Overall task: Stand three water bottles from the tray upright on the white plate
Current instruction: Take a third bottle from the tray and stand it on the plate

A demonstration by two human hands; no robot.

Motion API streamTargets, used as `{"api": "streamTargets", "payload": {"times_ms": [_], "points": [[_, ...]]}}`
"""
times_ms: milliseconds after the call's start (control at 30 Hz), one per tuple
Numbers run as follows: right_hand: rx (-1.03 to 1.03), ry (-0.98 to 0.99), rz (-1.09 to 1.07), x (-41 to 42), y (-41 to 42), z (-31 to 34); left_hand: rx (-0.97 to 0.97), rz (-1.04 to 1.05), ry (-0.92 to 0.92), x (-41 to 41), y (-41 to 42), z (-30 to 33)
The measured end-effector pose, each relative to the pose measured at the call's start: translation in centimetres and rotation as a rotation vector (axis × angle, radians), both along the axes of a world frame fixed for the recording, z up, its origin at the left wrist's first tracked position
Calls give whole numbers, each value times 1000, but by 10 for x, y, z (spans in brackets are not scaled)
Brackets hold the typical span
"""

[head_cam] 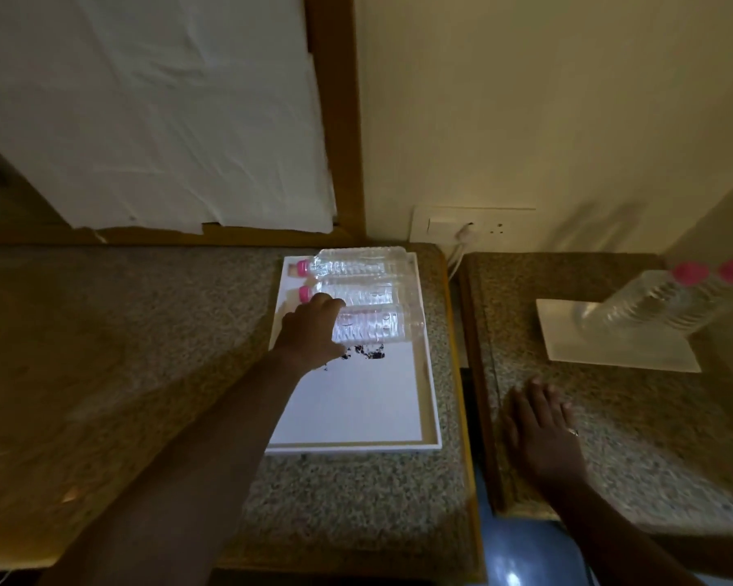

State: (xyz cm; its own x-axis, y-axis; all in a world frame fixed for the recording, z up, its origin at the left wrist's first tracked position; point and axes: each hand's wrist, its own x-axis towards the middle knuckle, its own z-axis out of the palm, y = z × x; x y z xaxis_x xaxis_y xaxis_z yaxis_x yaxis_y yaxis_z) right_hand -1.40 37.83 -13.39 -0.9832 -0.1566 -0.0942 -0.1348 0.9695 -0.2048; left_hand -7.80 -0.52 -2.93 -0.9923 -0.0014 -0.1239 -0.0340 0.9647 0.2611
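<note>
A white tray (pixel 428 399) lies on the left granite counter. Three clear water bottles with pink caps lie on their sides at its far end: the farthest (pixel 356 264), the middle one (pixel 365 293) and the nearest (pixel 377 327). My left hand (pixel 310 332) is closed over the neck end of the nearest bottle, hiding its cap. On the right counter a white plate (pixel 610 353) carries two upright bottles (pixel 661 302), pink caps on top. My right hand (pixel 542 420) rests flat on the right counter, fingers spread, in front of the plate.
A gap (pixel 468 374) separates the two counters. A wall socket (pixel 475 226) with a white cable sits behind the tray. A dark printed mark (pixel 365 353) shows on the tray floor. A wooden frame with white cloth (pixel 166 120) rises behind the left counter.
</note>
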Motion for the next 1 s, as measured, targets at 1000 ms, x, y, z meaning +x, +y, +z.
{"api": "streamTargets", "payload": {"times_ms": [1000], "points": [[-45, 58, -19, 8, -7, 5, 753, -9, 185, -18, 61, 38]]}}
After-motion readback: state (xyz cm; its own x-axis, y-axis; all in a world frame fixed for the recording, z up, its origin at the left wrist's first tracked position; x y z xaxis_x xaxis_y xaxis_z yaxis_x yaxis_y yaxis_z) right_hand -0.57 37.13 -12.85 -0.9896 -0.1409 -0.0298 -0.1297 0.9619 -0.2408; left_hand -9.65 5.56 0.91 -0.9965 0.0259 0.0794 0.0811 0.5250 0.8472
